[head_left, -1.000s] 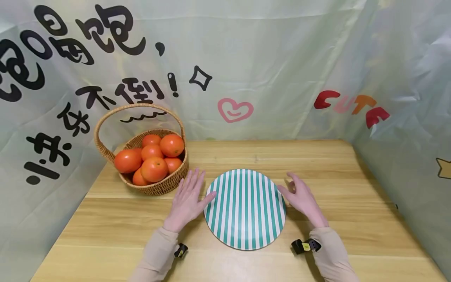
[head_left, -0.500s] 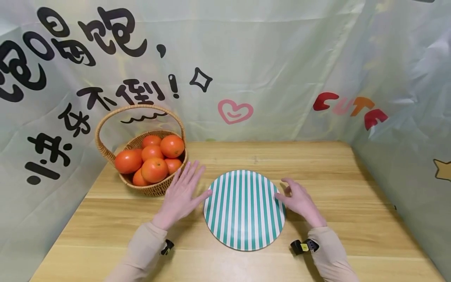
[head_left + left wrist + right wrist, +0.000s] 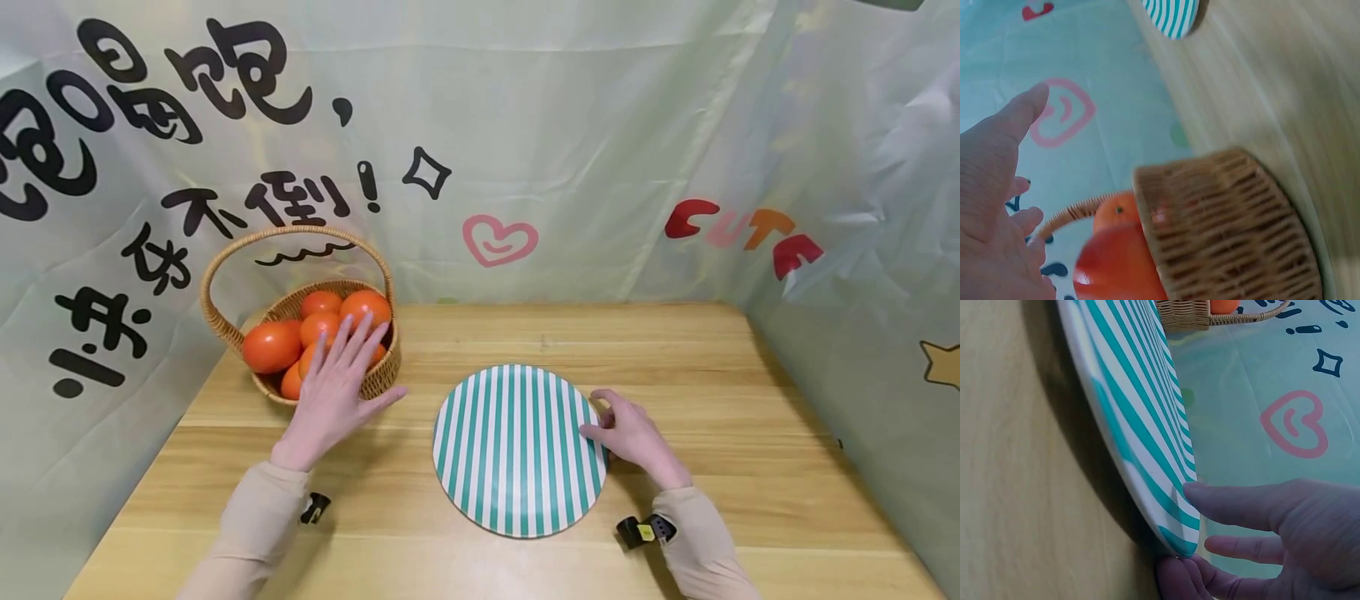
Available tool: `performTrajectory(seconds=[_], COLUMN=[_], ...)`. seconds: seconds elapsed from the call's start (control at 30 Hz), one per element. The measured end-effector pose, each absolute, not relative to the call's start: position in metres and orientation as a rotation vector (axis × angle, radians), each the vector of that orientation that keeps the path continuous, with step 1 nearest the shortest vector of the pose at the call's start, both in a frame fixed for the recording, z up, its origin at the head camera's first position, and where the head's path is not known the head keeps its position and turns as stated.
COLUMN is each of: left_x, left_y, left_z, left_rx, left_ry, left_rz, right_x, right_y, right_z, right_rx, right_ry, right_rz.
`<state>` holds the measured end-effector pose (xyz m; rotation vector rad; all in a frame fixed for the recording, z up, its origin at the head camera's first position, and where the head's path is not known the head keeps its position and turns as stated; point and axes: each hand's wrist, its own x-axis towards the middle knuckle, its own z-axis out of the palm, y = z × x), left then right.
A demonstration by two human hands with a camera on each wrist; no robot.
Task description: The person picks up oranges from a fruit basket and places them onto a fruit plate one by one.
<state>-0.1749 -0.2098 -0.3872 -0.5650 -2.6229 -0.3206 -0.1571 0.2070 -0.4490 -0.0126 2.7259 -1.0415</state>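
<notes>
Round striped plate on table, lower centre of frame; right hand pinches its right rim, thumb above, fingers beneath. Left hand, fingers spread, grips nothing, nearer to basket, left of centre. Orange fruits lie behind its fingertips; contact unclear.

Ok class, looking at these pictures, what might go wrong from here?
The striped plate could tip or slip if lifted like this: the right grip pinches it at one edge only, thumb on top.

The spread left grip might knock an orange fruit loose, since the fruit is heaped in the basket, some of it standing past the rim.
</notes>
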Motion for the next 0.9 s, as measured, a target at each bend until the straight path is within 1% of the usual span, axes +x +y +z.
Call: performTrajectory(seconds=[0.33, 0.9], left_x=[-0.182, -0.191], left_y=[-0.233, -0.25], left_z=[-0.386, -0.396], left_rx=[-0.48, -0.292], left_ry=[-2.606, -2.657], left_rz=[-0.376, -0.667], right_x=[-0.155, -0.158], right_y=[0.205, 0.205], right_z=[-0.45, -0.45], right_rx=[-0.005, 0.027], right_ry=[2.732, 2.72], right_rz=[-1.025, -1.039])
